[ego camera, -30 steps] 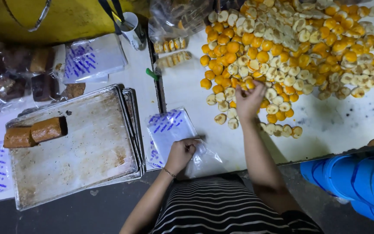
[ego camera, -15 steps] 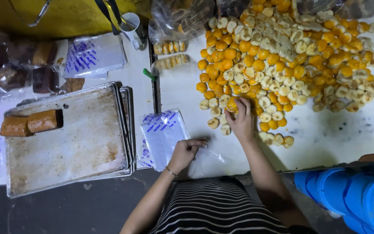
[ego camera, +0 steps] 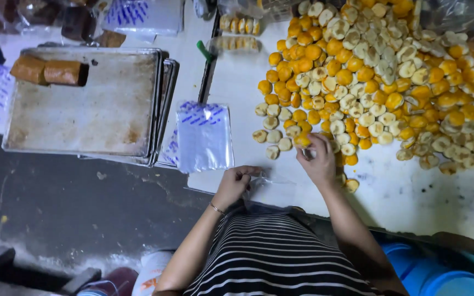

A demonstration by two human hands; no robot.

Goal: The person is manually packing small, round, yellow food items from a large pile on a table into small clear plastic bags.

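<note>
While the left hand [ego camera: 236, 183] is curled shut, pinching the edge of a clear plastic bag [ego camera: 270, 183] at the table's near edge, the right hand [ego camera: 318, 159] sits just to its right and slightly farther out, fingers closed around one small orange pastry [ego camera: 303, 141] at the near fringe of the pile. Bag lies flat between the two hands, mouth not clearly open — hard to tell. Just beyond the left hand: a stack of flat clear bags with blue print [ego camera: 204, 137]. Farther left of it, stacked metal baking trays [ego camera: 83, 104] with two brown loaf cakes [ego camera: 49, 71] on the far corner. Beyond the right hand spreads the heap of orange and pale round pastries [ego camera: 374, 82] on the white table [ego camera: 412, 192].

Risks, as judged: the thin bag could slip off the table edge if the pinch loosens; the pastry may crumble if squeezed; dragging the right hand back could knock the loose pieces beside it — one stray pastry [ego camera: 351, 185] sits close to the wrist.
</note>
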